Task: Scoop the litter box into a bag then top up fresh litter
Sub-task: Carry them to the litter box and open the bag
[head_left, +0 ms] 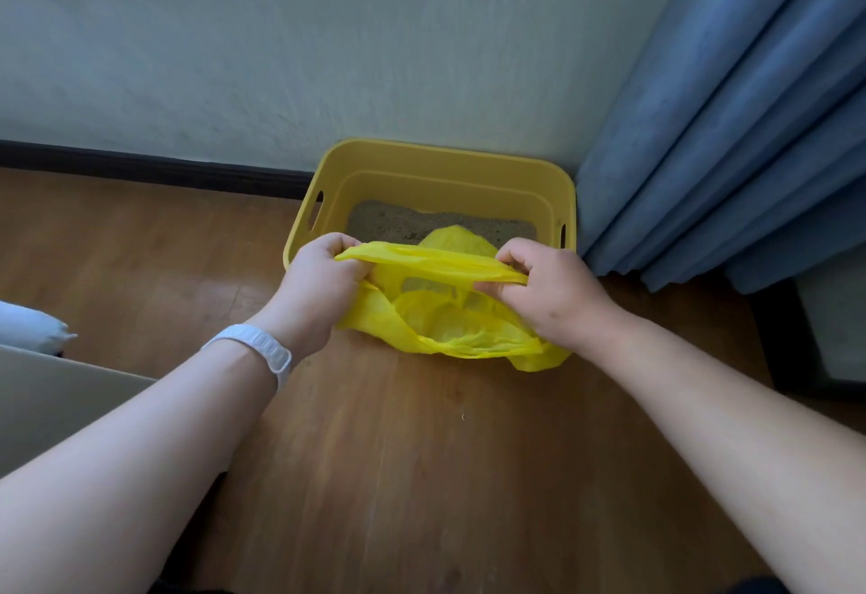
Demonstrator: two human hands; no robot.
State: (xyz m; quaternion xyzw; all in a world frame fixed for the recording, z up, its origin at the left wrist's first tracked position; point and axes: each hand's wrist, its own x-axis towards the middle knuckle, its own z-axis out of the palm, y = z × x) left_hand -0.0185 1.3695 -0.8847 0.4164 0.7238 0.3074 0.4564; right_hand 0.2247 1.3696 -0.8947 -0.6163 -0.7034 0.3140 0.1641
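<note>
We have both hands on the thin yellow plastic bag (450, 326), stretching its mouth sideways between them. Our left hand (318, 286) is curled into a fist, fingers pressed together around one bunched edge of the bag; our right hand (548, 289) pinches the other edge, its fingers folded tight over the plastic. The top edge is pulled taut between the two fists, while the lower lip sags open toward the wooden floor (421, 453), where the bag's bottom rests.

Just behind the bag stands the yellow litter box (445, 171), a tub with slotted handles in its side walls, set against the wall (281, 54) and beside the blue curtain (726, 125). It holds a shallow layer of grey-brown litter (398, 223). The bag and our hands cover the tub's near rim and the front part of the litter, so we cannot tell what lies there. The bag's inside shows only crumpled folds

A white band (262, 350) circles our left wrist. At the left edge a pale cushion-like shape is cut off
</note>
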